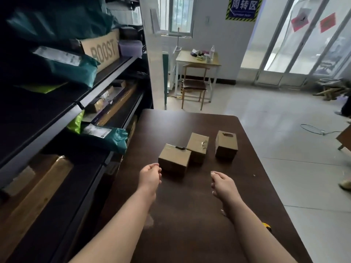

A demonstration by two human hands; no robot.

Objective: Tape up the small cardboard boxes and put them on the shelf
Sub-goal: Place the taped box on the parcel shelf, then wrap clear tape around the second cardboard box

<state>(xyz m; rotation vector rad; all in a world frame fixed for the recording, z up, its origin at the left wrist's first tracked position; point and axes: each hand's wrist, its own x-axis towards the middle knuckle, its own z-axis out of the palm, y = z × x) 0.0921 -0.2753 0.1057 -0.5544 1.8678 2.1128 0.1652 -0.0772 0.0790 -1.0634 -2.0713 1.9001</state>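
Head view shows three small cardboard boxes on the dark table (190,224): the nearest box (174,160), the middle box (197,147) just behind it, and the right box (226,145) apart from them. The left hand (150,177) is just beside the nearest box and the right hand (222,185) is near it. Both have loosely curled fingers and hold nothing. The boxes seem light, stiff and not slippery. I would hold one by two opposite walls, gently, because thin cardboard dents. The shelf (106,73) stands at the left.

Far desk (185,59) w/ chair (194,85), bottle (212,51)
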